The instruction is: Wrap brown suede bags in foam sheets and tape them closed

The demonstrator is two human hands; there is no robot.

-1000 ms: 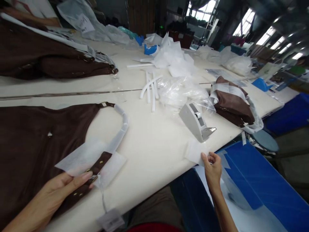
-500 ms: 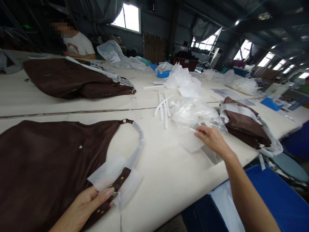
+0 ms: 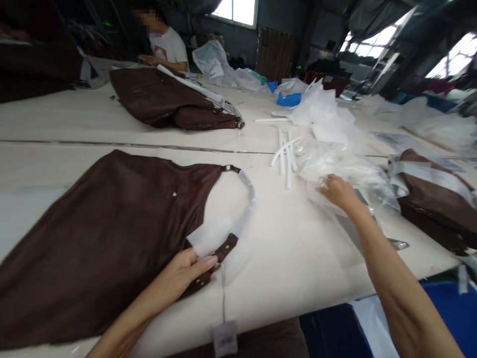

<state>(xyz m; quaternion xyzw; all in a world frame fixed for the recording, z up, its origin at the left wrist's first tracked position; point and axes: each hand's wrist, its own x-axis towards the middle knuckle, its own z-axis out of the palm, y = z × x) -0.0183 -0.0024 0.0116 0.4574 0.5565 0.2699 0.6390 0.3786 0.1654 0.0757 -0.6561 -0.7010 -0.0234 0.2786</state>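
Observation:
A dark brown handbag (image 3: pixel 149 214) lies flat on the table at the left. Its strap (image 3: pixel 249 199) is wrapped in white protective film and curves to the right. My left hand (image 3: pixel 194 268) grips the strap's lower end by the buckle, thumb on top, with a thin white sheet (image 3: pixel 238 256) behind it. From there a grey tag (image 3: pixel 224 338) hangs on a string over the table edge. On the right, my right hand (image 3: pixel 337 193) has its fingers closed on the near edge of a crumpled clear plastic bag (image 3: pixel 346 166). Its fingertips are partly blurred.
Several white foam sticks (image 3: pixel 288 169) lie mid-table. Wrapped brown bags rest at the right (image 3: pixel 432 199) and across the table (image 3: pixel 164 99). White paper (image 3: pixel 328 112) and a blue dispenser (image 3: pixel 288 99) are behind. A person (image 3: pixel 167 47) is at the far side. A blue bin (image 3: pixel 443 308) stands below the edge.
My view has swung left, showing more of the handbag. My right hand has moved from a thin white sheet to the clear plastic bag. My left hand keeps its grip on the strap.

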